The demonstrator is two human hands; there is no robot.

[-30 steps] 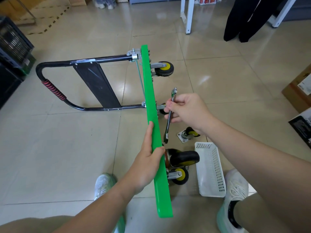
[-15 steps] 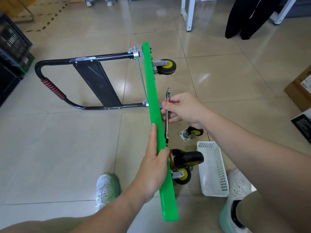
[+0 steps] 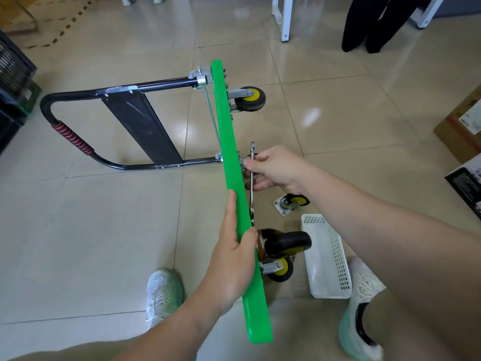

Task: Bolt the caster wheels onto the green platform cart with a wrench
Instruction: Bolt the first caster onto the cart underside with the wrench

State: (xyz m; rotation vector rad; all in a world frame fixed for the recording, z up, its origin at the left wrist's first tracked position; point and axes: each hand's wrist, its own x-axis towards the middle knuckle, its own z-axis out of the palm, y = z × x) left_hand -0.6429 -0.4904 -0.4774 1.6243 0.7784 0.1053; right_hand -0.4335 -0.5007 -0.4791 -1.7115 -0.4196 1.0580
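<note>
While the green platform cart [image 3: 229,142] is stood on edge on the tiled floor [image 3: 104,230], its upper edge is gripped by the left hand [image 3: 234,259], with the fingers clamped around the green deck. A wrench [image 3: 252,183] is held by the right hand [image 3: 276,169], fingers closed on its shaft, just beside the underside of the deck. A mounted caster wheel [image 3: 248,99] is seen at the far end of the deck, and two more [image 3: 286,244] at the near end. A loose caster [image 3: 291,203] is lying on the floor near a white basket [image 3: 328,259]. The black folding handle [image 3: 86,149] is extended to the left
</note>
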